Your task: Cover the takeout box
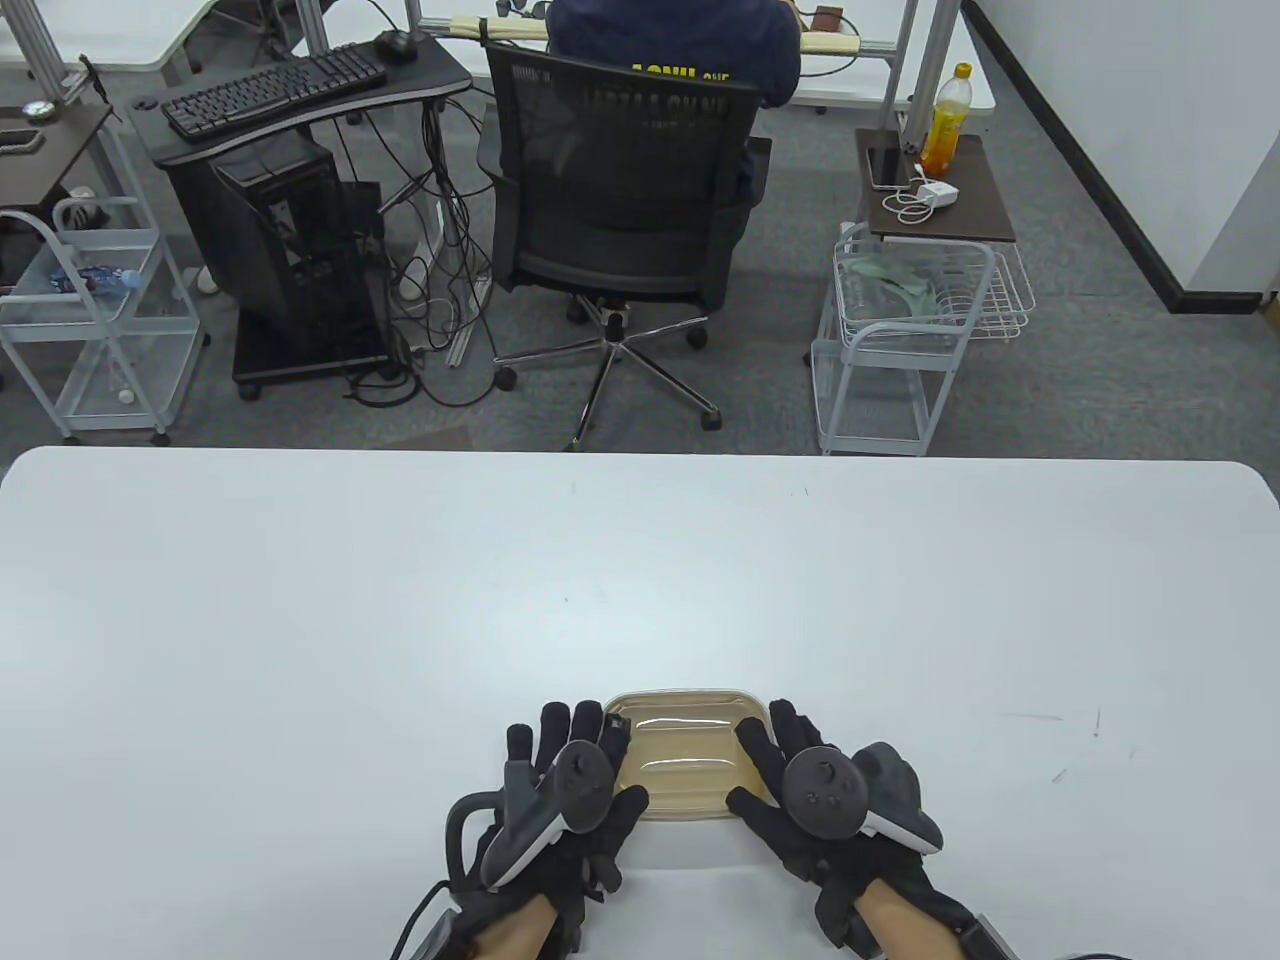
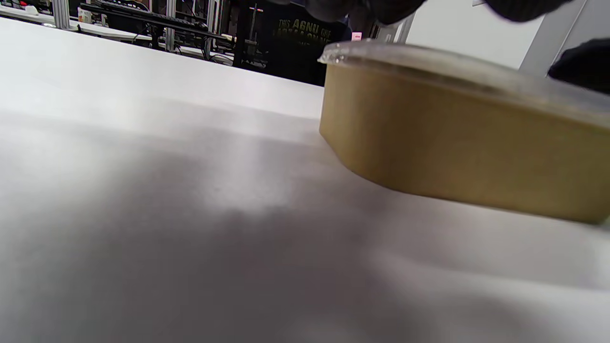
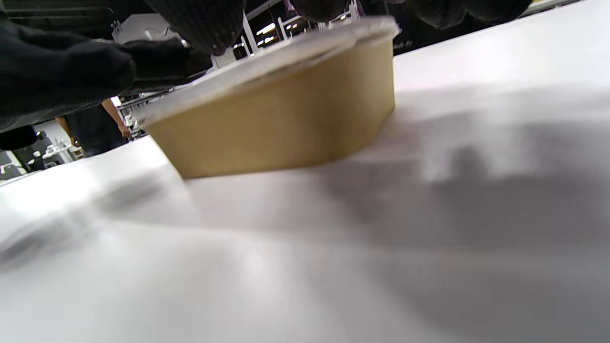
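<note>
Yellow print on the seated person's dark shirt point(image 2: 305, 33) seems to read "THIS AGNU ONE" (blurred).

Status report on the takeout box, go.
Left hand and right hand rest on the clear lid, one at each end. Lid sits on the takeout box; full seal unconfirmed. Nothing else near it on the white table.

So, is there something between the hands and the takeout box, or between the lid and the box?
Nothing visible. The clear lid already sits on the takeout box, and the left hand and right hand flank it, fingers on the lid's edges.
</note>
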Tool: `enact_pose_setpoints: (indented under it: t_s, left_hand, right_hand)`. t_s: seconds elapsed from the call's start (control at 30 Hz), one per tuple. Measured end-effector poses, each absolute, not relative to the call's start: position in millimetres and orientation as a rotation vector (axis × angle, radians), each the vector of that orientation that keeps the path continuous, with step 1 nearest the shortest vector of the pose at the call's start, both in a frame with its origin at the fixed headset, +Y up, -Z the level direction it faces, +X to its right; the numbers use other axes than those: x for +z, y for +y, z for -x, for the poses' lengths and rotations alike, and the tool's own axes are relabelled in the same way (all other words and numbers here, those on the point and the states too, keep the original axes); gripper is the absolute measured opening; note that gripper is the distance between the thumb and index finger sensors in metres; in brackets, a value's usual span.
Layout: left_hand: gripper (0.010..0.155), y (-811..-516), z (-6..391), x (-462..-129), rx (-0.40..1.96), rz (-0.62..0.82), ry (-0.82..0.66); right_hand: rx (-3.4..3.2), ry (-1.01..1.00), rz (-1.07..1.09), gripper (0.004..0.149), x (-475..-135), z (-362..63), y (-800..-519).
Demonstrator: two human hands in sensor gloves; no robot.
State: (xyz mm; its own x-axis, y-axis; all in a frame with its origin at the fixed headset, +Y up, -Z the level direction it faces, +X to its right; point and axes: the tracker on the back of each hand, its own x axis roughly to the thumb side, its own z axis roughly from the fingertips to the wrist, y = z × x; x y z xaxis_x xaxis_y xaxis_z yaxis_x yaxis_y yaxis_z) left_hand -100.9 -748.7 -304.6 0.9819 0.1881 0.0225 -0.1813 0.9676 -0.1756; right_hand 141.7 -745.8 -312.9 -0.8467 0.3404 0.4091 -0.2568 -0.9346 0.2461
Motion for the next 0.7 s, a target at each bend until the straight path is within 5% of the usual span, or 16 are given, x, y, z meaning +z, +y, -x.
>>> enact_pose_setpoints:
  t_s: [0.7]
  left_hand:
    - [0.069,-754,108,-303,0.157,0.174,-0.036]
  right_hand:
    - [2.687,0.155,-0.664,0.064,-310,-129,-754]
